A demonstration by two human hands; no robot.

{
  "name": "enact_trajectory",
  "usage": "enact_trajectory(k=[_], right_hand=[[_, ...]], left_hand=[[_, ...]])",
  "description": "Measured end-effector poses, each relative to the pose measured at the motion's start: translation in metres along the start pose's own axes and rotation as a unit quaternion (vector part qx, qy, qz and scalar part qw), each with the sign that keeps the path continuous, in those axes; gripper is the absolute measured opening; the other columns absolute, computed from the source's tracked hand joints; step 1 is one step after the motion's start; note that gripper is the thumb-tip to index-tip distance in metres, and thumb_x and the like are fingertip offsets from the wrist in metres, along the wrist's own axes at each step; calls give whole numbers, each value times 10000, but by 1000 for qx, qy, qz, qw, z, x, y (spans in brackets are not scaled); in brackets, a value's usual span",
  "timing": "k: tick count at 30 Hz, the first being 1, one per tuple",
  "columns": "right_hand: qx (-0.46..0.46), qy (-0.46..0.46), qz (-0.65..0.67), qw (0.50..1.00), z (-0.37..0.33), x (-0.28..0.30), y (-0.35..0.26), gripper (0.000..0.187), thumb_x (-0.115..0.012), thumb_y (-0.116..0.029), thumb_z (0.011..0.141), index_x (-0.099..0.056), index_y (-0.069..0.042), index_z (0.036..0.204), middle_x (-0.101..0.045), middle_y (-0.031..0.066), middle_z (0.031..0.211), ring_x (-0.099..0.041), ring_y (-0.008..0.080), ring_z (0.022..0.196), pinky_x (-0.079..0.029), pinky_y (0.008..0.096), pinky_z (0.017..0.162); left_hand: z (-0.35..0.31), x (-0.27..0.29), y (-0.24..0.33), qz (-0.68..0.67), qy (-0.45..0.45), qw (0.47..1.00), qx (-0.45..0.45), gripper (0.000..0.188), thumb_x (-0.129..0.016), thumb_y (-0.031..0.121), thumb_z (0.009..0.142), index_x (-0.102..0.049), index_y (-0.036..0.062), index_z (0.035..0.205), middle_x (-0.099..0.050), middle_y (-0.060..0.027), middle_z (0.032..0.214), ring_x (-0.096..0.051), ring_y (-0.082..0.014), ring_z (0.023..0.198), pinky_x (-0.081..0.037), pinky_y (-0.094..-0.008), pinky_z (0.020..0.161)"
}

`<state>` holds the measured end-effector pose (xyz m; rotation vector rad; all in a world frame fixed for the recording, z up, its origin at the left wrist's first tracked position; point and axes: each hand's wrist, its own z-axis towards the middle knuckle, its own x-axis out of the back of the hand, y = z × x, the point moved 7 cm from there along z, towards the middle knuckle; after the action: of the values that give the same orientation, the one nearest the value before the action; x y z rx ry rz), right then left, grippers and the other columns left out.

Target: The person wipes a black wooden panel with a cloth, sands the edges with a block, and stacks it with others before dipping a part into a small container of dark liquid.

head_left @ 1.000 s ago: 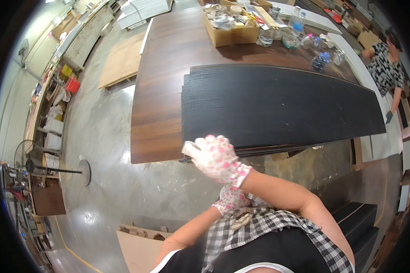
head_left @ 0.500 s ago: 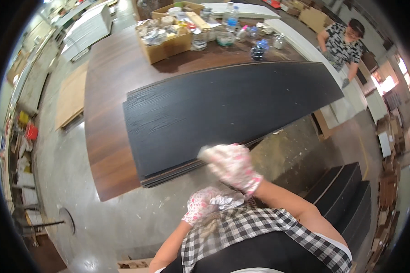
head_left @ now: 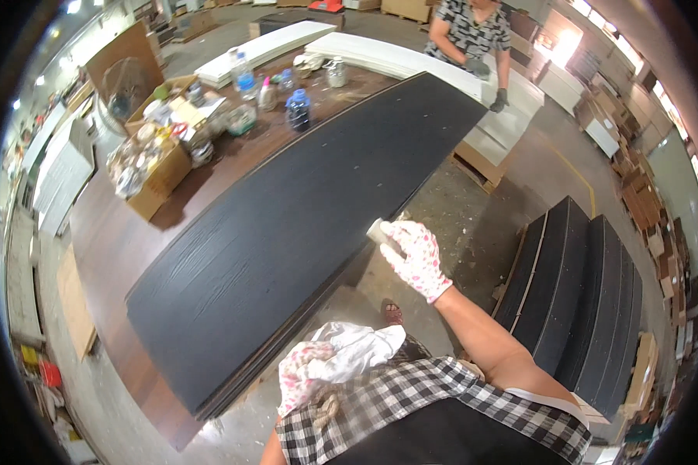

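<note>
Nearest: my left hand (head_left: pixel 306 376), gloved, fingers closed around a crumpled white rag (head_left: pixel 357 349) against my checked apron. Next: my right hand (head_left: pixel 412 256), gloved, clamped on a small pale block (head_left: pixel 378 230) pressed to the near edge of the black panel (head_left: pixel 302 225). Panel lies on stacked boards over a brown table (head_left: pixel 112 240). Beyond: cardboard box (head_left: pixel 159 174), bottles (head_left: pixel 297 108). Farthest: another person (head_left: pixel 473 35).

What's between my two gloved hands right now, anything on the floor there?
Mostly bare concrete floor, plus a sandalled foot, in the head view. The right hand holds a small block at the black panel's edge; the left hand grips a white rag.
</note>
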<state>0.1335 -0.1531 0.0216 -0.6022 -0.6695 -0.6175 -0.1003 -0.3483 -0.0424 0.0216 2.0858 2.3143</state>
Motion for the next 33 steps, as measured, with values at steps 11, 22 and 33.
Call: enact_trajectory(k=[11,22,33], right_hand=[[-74,62,-17,995,62,50,301,375,-733,-208,827,-683,-128,1190,-647,68,1052,-608,275,984,-492,414,857],[-176,135,-89,971,143,135,627,330,-737,-215,845,-688,-96,1149,-651,113,1011,-630,315,956,-508,421,852],[-318,217,173,907,-24,171,616,344,-687,-78,899,-630,-62,1239,-648,85,1051,-643,228,916,-529,358,824]], left_hand=[[179,-115,63,232,80,967,-72,287,-698,127,777,-722,90,1061,-685,-136,1158,-637,-338,1092,-489,-443,965],[408,-242,66,602,48,780,-165,363,-698,270,785,-741,126,1116,-570,-185,1401,-373,-425,1428,-246,-572,1168],[605,-449,0,558,-252,748,-256,830,-670,222,806,-316,42,1535,-278,-177,1613,-268,-345,1496,-225,-495,1222]])
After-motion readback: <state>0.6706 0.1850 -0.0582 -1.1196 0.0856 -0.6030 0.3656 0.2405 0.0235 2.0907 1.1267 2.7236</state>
